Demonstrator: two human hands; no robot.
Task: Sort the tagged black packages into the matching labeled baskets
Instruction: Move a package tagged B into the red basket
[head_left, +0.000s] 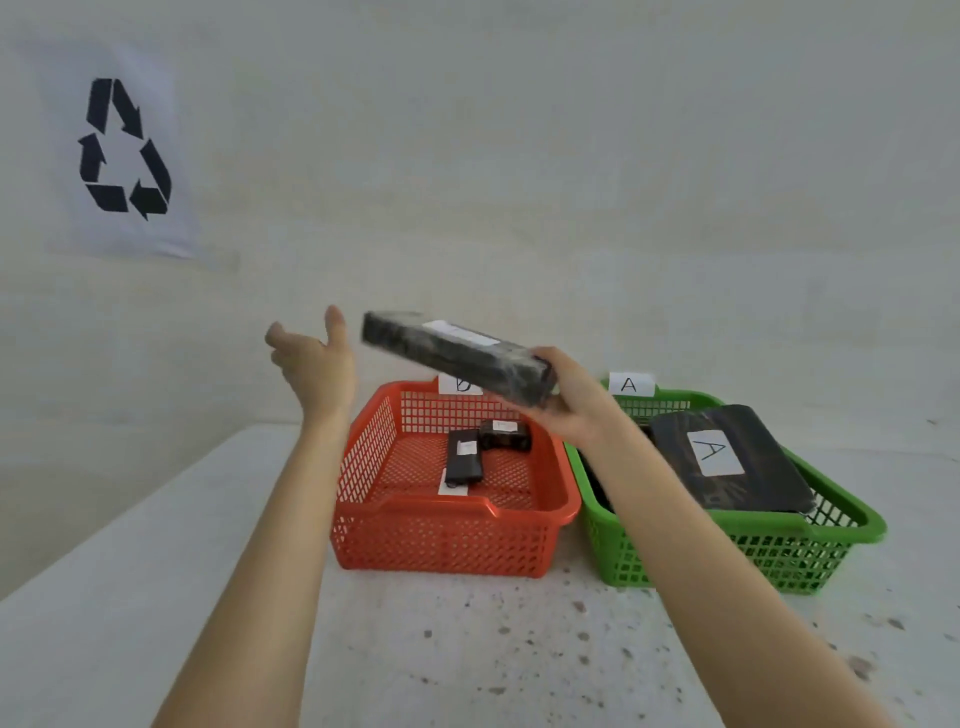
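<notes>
My right hand (574, 402) grips one end of a long black package (454, 356) with a white tag, held tilted in the air above the red basket (452, 540). My left hand (314, 364) is raised to the left of the package, fingers spread, holding nothing. The red basket's label is partly hidden behind the package; two small black tagged packages (480, 449) lie inside it. The green basket (810, 551) carries a label "A" (629, 384) and holds a large black package tagged "A" (727, 457).
Both baskets stand side by side on a white speckled table (467, 649) against a pale wall. A sheet with a recycling symbol (122, 148) hangs on the wall at upper left. The table's left edge runs diagonally at the left.
</notes>
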